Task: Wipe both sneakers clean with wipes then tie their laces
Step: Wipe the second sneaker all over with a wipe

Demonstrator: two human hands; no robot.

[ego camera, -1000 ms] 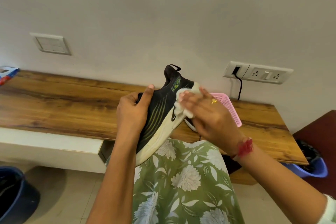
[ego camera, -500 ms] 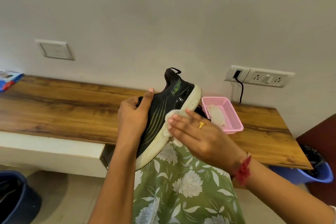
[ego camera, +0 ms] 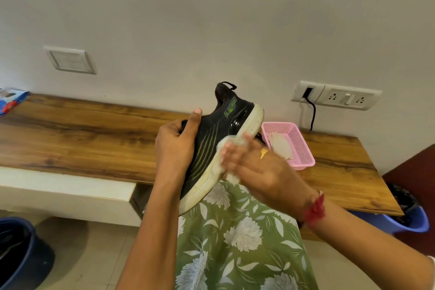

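Observation:
I hold a black sneaker [ego camera: 219,134] with green stripes and a cream-white sole in the air over my lap, heel up and toe down. My left hand [ego camera: 176,146] grips its upper from the left, thumb on top. My right hand [ego camera: 254,167] presses a crumpled white wipe [ego camera: 229,162] against the middle of the sole's side, fingers fairly straight and motion-blurred. A dark bit of a second sneaker [ego camera: 260,136] peeks out behind the sole on the shelf.
A long wooden shelf [ego camera: 94,139] runs along the wall. On it at right stands a pink mesh basket [ego camera: 299,148] holding white wipes. A socket with a black cable [ego camera: 310,110] is above it. Bins stand on the floor: dark blue [ego camera: 21,254] at left, blue [ego camera: 409,219] at right.
My right hand with the wipe slid down the sole from the heel toward the middle, then back up slightly. The left hand keeps the same grip on the sneaker.

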